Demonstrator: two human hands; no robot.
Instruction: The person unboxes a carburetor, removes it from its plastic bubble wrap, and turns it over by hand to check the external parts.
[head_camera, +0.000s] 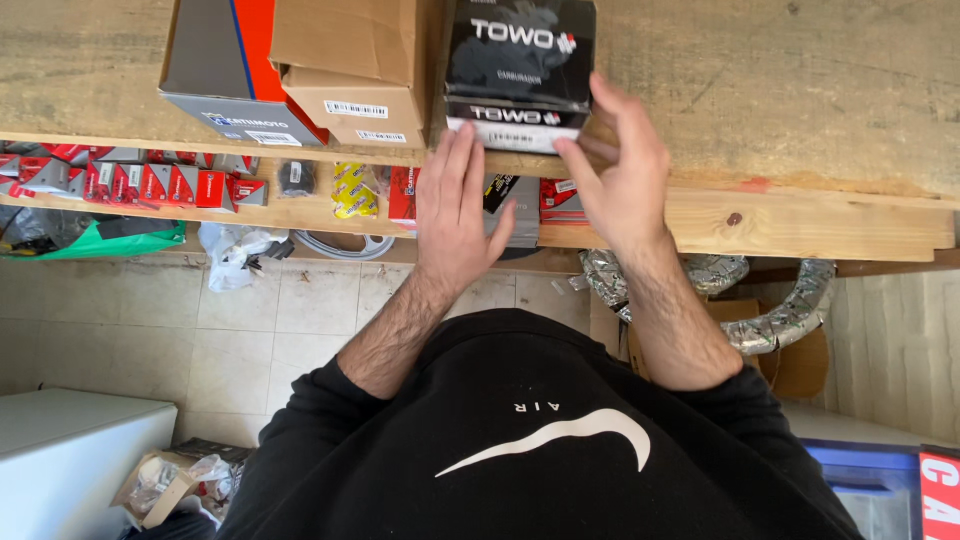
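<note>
Head view: we press our left hand (455, 210) flat, fingers together, against the black box (520, 65) at the wooden shelf (800, 90) edge, beside a brown carton (350, 75); our right hand (620, 165) spreads its fingers along the box's right corner.

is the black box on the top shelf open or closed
Closed. The black box has flat, unbroken faces with no lifted flap; the left hand and right hand rest against its front edge on the wooden shelf.

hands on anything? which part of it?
Both hands are at the black box on the wooden shelf: left hand at its front bottom edge, right hand at its right front corner. No full grasp visible.
</note>
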